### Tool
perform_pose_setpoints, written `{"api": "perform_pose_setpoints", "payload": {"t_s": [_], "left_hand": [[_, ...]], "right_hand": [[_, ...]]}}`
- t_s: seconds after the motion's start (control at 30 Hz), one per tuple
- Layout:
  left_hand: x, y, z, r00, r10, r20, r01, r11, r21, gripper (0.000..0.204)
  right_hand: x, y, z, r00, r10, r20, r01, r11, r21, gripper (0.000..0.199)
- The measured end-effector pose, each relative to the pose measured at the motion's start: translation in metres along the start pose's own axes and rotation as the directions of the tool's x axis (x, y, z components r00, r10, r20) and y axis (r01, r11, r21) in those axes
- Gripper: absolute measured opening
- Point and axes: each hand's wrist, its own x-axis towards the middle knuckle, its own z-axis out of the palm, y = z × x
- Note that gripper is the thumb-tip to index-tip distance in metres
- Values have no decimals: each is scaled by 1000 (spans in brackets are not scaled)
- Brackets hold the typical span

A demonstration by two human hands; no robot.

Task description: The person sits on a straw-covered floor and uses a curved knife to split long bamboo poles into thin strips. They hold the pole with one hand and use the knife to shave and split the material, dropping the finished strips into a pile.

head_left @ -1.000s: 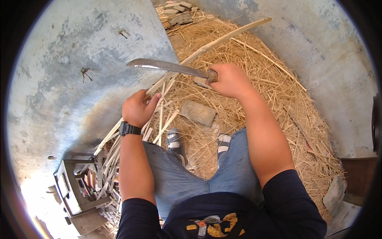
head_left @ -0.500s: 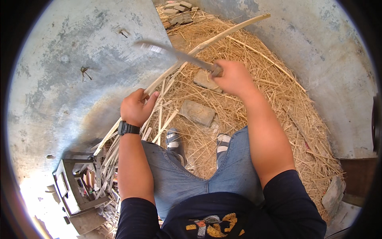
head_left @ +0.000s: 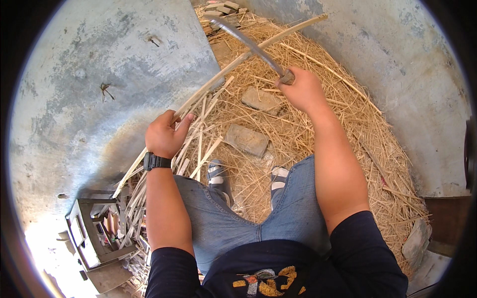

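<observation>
My left hand (head_left: 165, 133), with a dark watch on its wrist, is closed around a long pale bamboo strip (head_left: 214, 78). The strip slants from the lower left up to the far right, and its far end bends a little. In my right hand (head_left: 304, 90) is the wooden handle of a machete (head_left: 252, 45). Its long, slightly curved blade points up and to the left, crossing over the strip's far half; whether it touches the strip I cannot tell. Several split strips (head_left: 202, 119) lie in a bundle beside and below my left hand.
Shavings (head_left: 343, 144) cover the floor between two grey-blue walls. Two bricks (head_left: 247, 140) lie ahead of my sandalled feet. A wooden frame box (head_left: 102, 233) with odds and ends stands at lower left, a stone (head_left: 416, 242) at right, and stacked bricks (head_left: 226, 7) at the far end.
The machete has swung up and away to the far right with my right hand, its blade now steeper. My left hand and the bamboo strip have shifted slightly left.
</observation>
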Motion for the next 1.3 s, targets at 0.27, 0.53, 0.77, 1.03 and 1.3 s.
{"api": "perform_pose_setpoints", "payload": {"t_s": [0.27, 0.53, 0.77, 1.03, 1.3], "left_hand": [[-2, -6, 8, 998, 19, -59, -21, 999, -28, 50], [0, -4, 4, 993, 28, -113, -37, 996, -80, 49], [1, -1, 4, 998, -31, -50, 28, 998, -49, 52], [0, -6, 2, 998, -8, -69, 5, 999, -49, 51], [0, -2, 7, 997, 23, -75, -27, 998, -51, 50]], "right_hand": [[-13, -20, 19, 973, -185, 138, 200, 974, -104, 28], [2, -1, -1, 997, 34, -66, -35, 999, -12, 30], [-13, -18, 10, 977, -199, 75, 206, 972, -110, 29], [1, -2, -3, 998, -16, -55, 14, 999, -38, 28], [-13, -19, 5, 980, -150, 128, 160, 985, -70, 26]]}}
